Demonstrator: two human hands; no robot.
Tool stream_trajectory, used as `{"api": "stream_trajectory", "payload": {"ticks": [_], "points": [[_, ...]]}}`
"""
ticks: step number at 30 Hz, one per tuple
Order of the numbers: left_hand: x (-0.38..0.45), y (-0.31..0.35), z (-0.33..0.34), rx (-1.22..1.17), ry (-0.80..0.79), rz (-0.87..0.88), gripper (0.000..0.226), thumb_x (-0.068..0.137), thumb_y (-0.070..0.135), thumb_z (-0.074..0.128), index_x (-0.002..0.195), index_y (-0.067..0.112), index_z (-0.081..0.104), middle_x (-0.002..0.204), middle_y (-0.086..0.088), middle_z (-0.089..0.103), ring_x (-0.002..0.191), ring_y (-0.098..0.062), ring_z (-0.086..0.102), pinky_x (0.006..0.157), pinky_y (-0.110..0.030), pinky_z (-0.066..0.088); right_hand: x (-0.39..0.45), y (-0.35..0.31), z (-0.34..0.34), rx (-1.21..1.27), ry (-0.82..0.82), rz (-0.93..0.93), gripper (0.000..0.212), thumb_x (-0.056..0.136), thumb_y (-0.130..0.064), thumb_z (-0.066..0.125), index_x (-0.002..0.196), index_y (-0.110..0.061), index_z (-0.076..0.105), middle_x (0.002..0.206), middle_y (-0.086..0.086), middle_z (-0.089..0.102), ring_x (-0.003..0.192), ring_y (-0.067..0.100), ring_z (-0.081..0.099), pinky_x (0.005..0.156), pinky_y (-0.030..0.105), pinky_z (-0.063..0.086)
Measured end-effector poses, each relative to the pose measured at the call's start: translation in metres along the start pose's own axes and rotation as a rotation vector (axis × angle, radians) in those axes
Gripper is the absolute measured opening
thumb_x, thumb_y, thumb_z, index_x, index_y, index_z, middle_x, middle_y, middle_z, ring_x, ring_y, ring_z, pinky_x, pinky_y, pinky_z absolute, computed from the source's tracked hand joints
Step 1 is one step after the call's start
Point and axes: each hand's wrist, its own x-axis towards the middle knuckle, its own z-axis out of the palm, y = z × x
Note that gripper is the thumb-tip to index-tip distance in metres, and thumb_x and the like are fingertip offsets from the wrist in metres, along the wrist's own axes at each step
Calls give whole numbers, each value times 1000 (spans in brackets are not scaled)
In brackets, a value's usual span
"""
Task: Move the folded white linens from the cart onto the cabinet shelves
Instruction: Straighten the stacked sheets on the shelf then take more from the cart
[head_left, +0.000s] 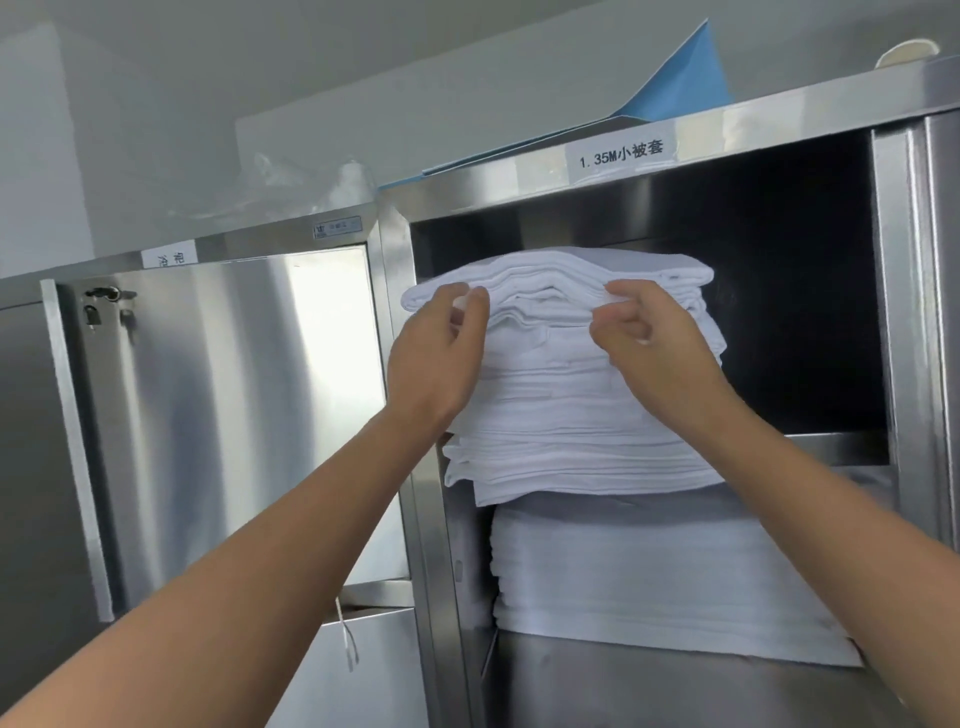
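Note:
A tall stack of folded white linens (571, 415) stands on the upper shelf of a steel cabinet (909, 312), its front overhanging the shelf edge. My left hand (441, 358) pinches the front left edge of the top linen (550, 275). My right hand (654, 338) pinches the same top layers near the front middle, fingers curled. A second stack of white linens (649, 571) fills the shelf below. The cart is out of view.
The open cabinet door (223, 415) hangs to the left, with a padlock (92, 314) near its top corner. Blue sheets (680, 83) and clear plastic (311, 182) lie on the cabinet tops. A label (621, 153) marks the upper compartment. Dark room remains right of the stack.

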Motion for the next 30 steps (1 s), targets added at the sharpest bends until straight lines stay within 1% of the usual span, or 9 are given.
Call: {"api": "stream_trajectory", "payload": {"ticks": [3, 6, 10, 12, 16, 20, 23, 26, 30], "points": [[30, -13, 4, 132, 110, 174, 36, 98, 48, 51, 123, 24, 61, 95, 8, 63, 88, -10, 56, 74, -24, 44, 9, 0, -2, -163, 129, -107, 35, 93, -24, 60, 128, -27, 56, 98, -13, 67, 93, 4, 61, 75, 15, 50], [55, -12, 18, 306, 164, 437, 42, 92, 47, 59, 124, 20, 62, 107, 2, 61, 100, -17, 52, 84, -29, 39, 18, -1, -10, -285, 311, -254, 30, 93, -23, 57, 123, -28, 59, 91, -10, 65, 88, 10, 59, 81, 29, 51], [71, 5, 48, 406, 131, 587, 54, 87, 60, 59, 125, 23, 61, 120, 1, 58, 111, -20, 50, 91, -32, 31, 26, 6, -30, -428, 411, -340, 36, 88, -19, 61, 125, -22, 58, 107, -8, 62, 101, 11, 51, 77, 14, 38], [72, 17, 64, 410, 88, 629, 58, 85, 67, 56, 124, 24, 62, 119, 3, 59, 109, -19, 52, 91, -33, 31, 29, 16, -43, -481, 402, -317, 40, 88, -19, 63, 127, -22, 57, 116, -7, 58, 109, 10, 46, 79, 13, 38], [74, 42, 90, 413, 66, 697, 64, 80, 78, 46, 109, 25, 66, 103, 6, 64, 95, -19, 56, 84, -35, 34, 37, 38, -70, -489, 330, -234, 45, 88, -30, 67, 131, -24, 54, 121, -11, 57, 114, 8, 46, 89, 26, 44], [77, 63, 103, 410, 48, 719, 64, 77, 81, 45, 97, 24, 66, 87, 7, 65, 82, -18, 57, 75, -33, 33, 45, 49, -78, -411, 253, -173, 55, 85, -47, 69, 133, -25, 52, 122, -13, 59, 118, 8, 48, 92, 25, 41], [80, 78, 112, 421, 11, 736, 57, 83, 78, 47, 93, 25, 65, 83, 9, 65, 78, -16, 58, 71, -33, 39, 50, 54, -85, -373, 189, -159, 55, 83, -55, 68, 129, -27, 54, 120, -15, 59, 117, 7, 49, 95, 30, 45], [82, 87, 119, 449, 26, 709, 46, 97, 63, 39, 79, 23, 54, 72, 5, 57, 68, -21, 54, 60, -32, 32, 54, 62, -91, -337, 103, -133, 43, 83, -59, 66, 115, -32, 60, 112, -18, 60, 112, 8, 53, 95, 34, 48], [85, 93, 121, 471, 144, 609, 47, 103, 55, 34, 73, 19, 42, 58, -2, 45, 56, -31, 43, 55, -33, 25, 57, 66, -91, -258, 46, -168, 37, 87, -56, 64, 116, -34, 61, 107, -22, 60, 101, -1, 52, 85, 23, 43]]}}
